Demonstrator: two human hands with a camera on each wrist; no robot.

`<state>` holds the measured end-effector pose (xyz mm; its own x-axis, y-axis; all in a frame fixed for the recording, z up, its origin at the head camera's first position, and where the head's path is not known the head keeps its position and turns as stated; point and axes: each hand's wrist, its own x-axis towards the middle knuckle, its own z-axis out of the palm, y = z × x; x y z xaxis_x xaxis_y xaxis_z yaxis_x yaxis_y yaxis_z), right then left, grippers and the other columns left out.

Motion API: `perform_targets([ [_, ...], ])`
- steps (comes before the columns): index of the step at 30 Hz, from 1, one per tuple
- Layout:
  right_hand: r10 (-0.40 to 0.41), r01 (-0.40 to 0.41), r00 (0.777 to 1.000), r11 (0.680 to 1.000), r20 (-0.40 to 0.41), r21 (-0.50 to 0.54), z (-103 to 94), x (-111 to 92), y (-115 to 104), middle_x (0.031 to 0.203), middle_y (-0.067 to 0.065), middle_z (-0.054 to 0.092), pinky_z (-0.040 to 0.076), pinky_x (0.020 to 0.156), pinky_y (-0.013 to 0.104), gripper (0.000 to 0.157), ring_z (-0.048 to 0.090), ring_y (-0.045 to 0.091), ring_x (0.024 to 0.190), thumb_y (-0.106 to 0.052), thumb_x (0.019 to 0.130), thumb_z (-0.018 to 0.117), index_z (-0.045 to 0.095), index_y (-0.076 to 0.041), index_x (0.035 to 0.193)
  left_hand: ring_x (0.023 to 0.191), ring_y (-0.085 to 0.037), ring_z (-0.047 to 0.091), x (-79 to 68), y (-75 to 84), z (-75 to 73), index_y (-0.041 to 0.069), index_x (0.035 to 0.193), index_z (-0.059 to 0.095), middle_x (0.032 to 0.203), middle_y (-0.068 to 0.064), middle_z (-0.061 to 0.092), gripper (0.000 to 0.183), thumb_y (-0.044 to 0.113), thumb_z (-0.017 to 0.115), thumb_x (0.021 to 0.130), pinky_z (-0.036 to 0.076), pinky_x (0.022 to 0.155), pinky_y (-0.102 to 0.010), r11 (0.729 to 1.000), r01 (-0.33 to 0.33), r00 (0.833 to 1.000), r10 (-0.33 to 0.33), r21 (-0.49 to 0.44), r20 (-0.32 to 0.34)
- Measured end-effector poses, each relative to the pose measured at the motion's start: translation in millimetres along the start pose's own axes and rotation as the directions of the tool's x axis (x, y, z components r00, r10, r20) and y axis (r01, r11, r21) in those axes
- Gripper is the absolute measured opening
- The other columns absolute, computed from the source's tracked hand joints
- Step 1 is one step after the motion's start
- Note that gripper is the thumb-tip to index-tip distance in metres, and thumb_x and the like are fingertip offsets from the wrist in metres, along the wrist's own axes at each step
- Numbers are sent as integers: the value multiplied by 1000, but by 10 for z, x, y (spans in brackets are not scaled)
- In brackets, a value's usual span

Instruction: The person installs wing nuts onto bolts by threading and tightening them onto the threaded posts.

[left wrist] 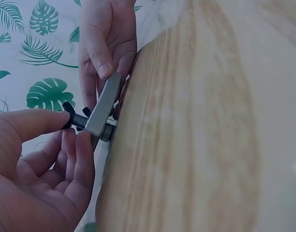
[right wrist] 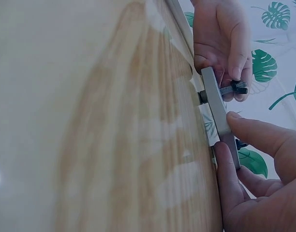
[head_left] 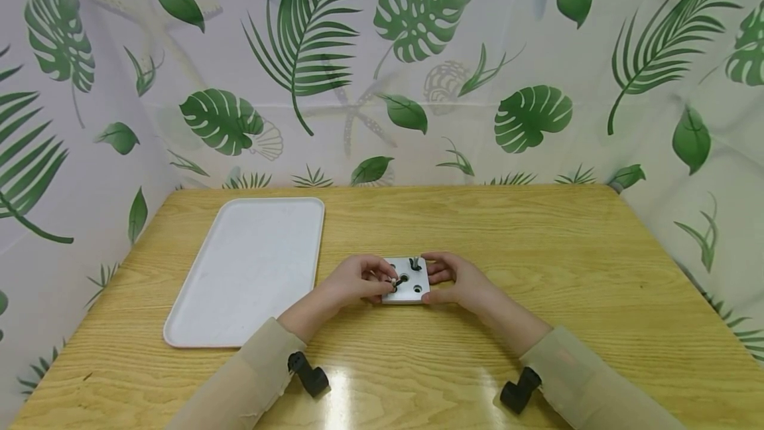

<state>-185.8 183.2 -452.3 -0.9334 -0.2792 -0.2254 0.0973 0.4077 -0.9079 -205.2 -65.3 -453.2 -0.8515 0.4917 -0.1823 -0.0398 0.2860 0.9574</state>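
A square silvery plate [head_left: 410, 292] with several holes sits just over the table between both hands. My left hand [head_left: 362, 277] is at its left side, pinching a black wing nut [left wrist: 68, 115] on a threaded bolt [left wrist: 81, 121] that passes through the plate. In the right wrist view, the same wing nut [right wrist: 240, 87] stands out at the bolt's end, away from the plate. My right hand [head_left: 464, 283] grips the plate's right edge between thumb and fingers. A second bolt with a dark wing nut [head_left: 415, 264] stands at the plate's far right corner.
A white rectangular tray [head_left: 251, 264] lies on the wooden table [head_left: 537, 237], left of the hands. Leaf-patterned cloth [head_left: 352, 131] hangs behind the table and along its sides. A small black camera [head_left: 308, 374] is strapped to the left sleeve, another [head_left: 520, 390] to the right.
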Motion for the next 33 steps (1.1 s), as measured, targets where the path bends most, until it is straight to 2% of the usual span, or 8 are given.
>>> perform_targets([
  [10,-4,4,1000,1000,-2,7,-7,13,6,135,20,61,52,92,26,83,60,29,120,-3,86,88,45,1,157,72,-9,62,0,7,15,-4,119,68,90,-1,62,20,4,64,101,59,66,-23,1000,18,999,-19,-13,-31],
  [24,-4,4,1000,1000,-11,5,6,14,29,134,20,61,50,94,26,83,61,28,119,-2,85,88,46,1,156,71,-10,62,-11,28,28,-4,109,65,88,-3,63,10,3,67,103,61,66,-25,1000,13,998,-13,2,-56],
  [33,-8,8,1000,1000,-12,8,4,11,31,134,19,61,50,93,26,82,61,28,119,-3,86,88,46,0,156,73,-10,60,-12,17,26,-6,119,70,97,-8,70,22,11,61,108,61,68,-24,1000,22,999,-22,-5,-47],
])
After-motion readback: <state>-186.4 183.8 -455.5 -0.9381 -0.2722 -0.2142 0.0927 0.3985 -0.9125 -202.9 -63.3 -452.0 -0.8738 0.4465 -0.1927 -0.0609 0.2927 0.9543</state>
